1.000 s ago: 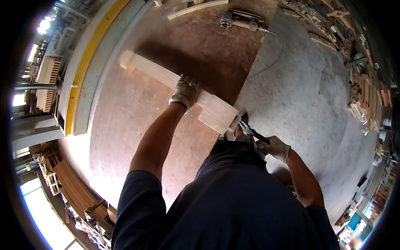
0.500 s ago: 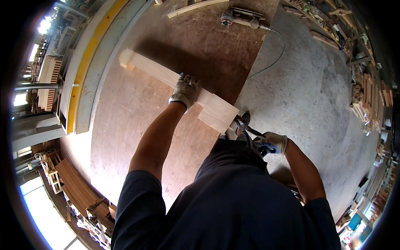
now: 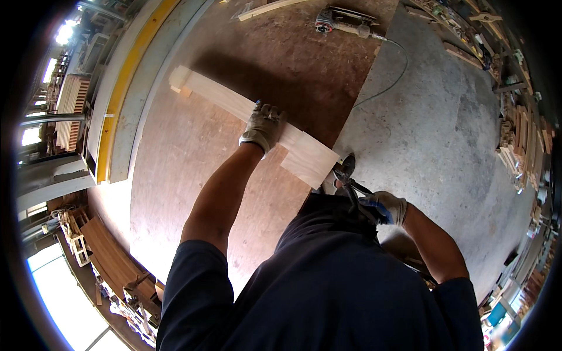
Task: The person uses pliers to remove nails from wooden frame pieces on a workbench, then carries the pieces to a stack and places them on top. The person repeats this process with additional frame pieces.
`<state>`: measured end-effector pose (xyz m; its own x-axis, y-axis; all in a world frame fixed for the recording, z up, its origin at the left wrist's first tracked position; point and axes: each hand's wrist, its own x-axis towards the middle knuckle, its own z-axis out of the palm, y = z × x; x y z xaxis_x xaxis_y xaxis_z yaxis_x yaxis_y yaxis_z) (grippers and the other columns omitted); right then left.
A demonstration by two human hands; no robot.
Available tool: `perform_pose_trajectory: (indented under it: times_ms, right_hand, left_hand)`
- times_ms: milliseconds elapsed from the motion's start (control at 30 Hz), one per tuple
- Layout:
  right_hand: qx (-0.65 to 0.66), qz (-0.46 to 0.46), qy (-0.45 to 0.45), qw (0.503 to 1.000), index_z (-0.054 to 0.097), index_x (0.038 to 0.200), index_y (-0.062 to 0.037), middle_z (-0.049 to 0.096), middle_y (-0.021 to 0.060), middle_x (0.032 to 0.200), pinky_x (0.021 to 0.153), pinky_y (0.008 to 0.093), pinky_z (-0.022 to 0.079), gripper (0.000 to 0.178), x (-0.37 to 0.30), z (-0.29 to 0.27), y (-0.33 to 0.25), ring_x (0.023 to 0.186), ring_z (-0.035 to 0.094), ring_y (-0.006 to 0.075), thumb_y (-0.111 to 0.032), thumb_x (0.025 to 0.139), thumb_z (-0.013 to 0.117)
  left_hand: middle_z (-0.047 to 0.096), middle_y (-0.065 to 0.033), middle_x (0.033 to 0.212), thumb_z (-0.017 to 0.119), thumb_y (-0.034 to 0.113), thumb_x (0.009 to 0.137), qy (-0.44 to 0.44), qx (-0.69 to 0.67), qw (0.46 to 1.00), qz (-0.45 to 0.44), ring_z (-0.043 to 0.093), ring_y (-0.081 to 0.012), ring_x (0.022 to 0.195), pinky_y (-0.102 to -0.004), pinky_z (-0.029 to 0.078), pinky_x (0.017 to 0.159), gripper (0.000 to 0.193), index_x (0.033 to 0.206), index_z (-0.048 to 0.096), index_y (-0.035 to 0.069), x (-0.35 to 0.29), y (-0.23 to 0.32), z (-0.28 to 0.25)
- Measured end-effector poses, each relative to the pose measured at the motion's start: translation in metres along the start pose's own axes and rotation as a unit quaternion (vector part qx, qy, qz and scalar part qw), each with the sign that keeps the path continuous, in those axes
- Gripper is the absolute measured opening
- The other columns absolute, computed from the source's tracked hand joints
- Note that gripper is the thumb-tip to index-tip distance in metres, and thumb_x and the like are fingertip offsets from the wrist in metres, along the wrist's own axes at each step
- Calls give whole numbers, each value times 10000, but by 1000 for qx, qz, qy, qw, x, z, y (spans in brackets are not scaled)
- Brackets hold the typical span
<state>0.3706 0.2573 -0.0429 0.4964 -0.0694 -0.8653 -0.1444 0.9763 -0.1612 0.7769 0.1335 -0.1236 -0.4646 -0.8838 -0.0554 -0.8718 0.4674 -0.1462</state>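
My gloved left hand (image 3: 263, 126) is wrapped over the middle of a long pale wooden piece (image 3: 213, 93), gripping it against the brown table. A wider rectangular block (image 3: 310, 159) forms the piece's near right end, and a smaller step shows at its far left end. Just off that right end, my gloved right hand (image 3: 386, 207) is closed round the handles of dark metal pincers (image 3: 346, 168). The jaws are beside the block's right corner. Whether they touch the wood or hold anything, I cannot tell.
A nail gun (image 3: 342, 22) with a thin air hose (image 3: 405, 64) lies at the table's far side. Near it is a pale wooden strip (image 3: 269, 9). A yellow-striped metal beam (image 3: 111, 126) runs along the left. Wood offcuts (image 3: 518, 134) are piled at the right.
The pincers have turned and shifted slightly away from the block's corner, so their jaws show more plainly. My right hand has moved a little with them. My left hand keeps its grip.
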Motion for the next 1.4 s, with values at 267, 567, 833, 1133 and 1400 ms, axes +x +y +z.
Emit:
perform_pose_trajectory:
  times_ms: [267, 567, 833, 1133, 1400]
  right_hand:
    - [-7, 35, 16, 999, 642, 1150, -10, 699, 108, 895, 631, 315, 571, 357, -32, 36, -27, 716, 688, 215, -333, 1106, 496]
    - [72, 5, 68, 995, 649, 1113, 22, 704, 146, 849, 612, 368, 582, 396, -29, 57, -18, 704, 695, 246, -334, 1096, 478]
    - [94, -13, 52, 994, 646, 1151, 23, 708, 143, 892, 678, 365, 587, 407, -36, 81, -16, 751, 698, 255, -362, 1075, 540]
    - [-20, -48, -5, 999, 697, 1152, 7, 721, 54, 956, 714, 287, 573, 278, -23, -1, 5, 807, 702, 154, -221, 994, 711]
    - [-40, -44, -47, 997, 695, 1156, 33, 731, 70, 991, 760, 258, 570, 302, -2, -19, 9, 874, 709, 149, -203, 972, 736]
  left_hand:
    - [620, -173, 1338, 567, 203, 946, -60, -31, 998, -1, 533, -397, 1316, -565, 296, 1225, 406, 1339, 602, 107, 3, 2, -9]
    - [629, -164, 1339, 571, 208, 953, -35, -44, 998, -9, 542, -382, 1314, -559, 296, 1225, 408, 1347, 604, 108, 12, 1, -9]
    - [681, -123, 1258, 545, 195, 963, 32, -16, 999, -11, 577, -343, 1271, -558, 313, 1221, 327, 1269, 645, 138, 8, 2, -3]
    - [607, -174, 1380, 558, 214, 966, -73, -36, 997, -15, 517, -378, 1353, -565, 276, 1239, 429, 1380, 583, 103, 14, 1, -10]
    - [605, -174, 1387, 546, 203, 985, -62, -27, 998, -14, 516, -373, 1358, -554, 265, 1246, 431, 1402, 588, 101, 9, 0, -9]
